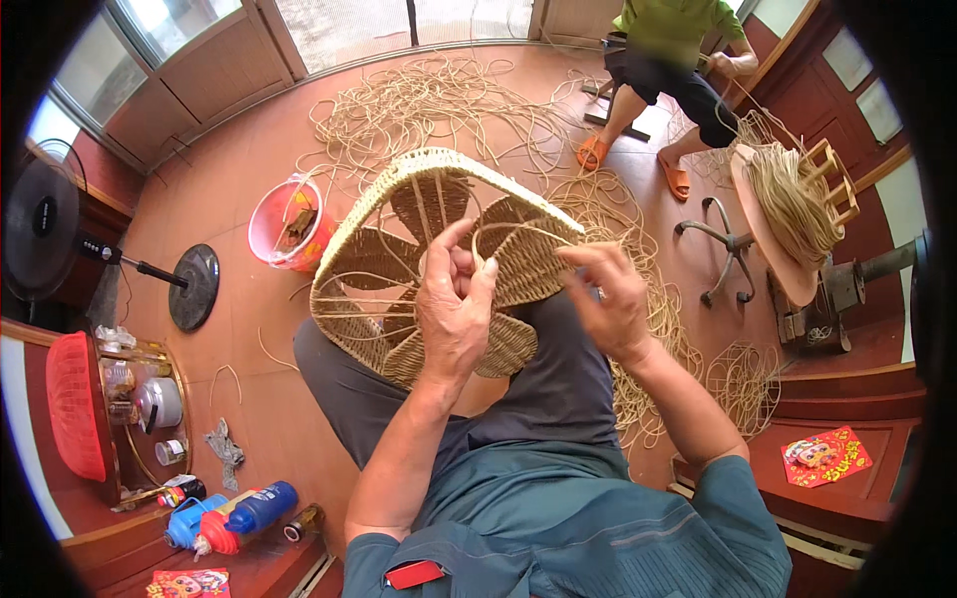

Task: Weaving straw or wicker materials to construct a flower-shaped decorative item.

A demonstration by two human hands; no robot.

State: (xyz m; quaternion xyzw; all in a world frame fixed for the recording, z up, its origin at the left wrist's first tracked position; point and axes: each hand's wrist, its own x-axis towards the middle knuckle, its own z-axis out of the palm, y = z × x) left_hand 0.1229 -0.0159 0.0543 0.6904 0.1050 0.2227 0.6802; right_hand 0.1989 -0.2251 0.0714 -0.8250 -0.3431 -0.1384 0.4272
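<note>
Teal shirt (538,528) is cropped below. Left fingers (451,237) pinch a strand (513,226) over the woven frame (374,257) at the lap's (568,369) far edge; right fingers' (590,259) grip is unclear. Cord (429,110) heaps the tiled floor (239,344).

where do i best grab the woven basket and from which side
Probably the basket by its left rim, coming from the person's left. That stretch is a thick woven edge with no hand on it, while the left hand and right hand are over the middle and right. The petals have gaps between them, likely a weaker hold.
</note>
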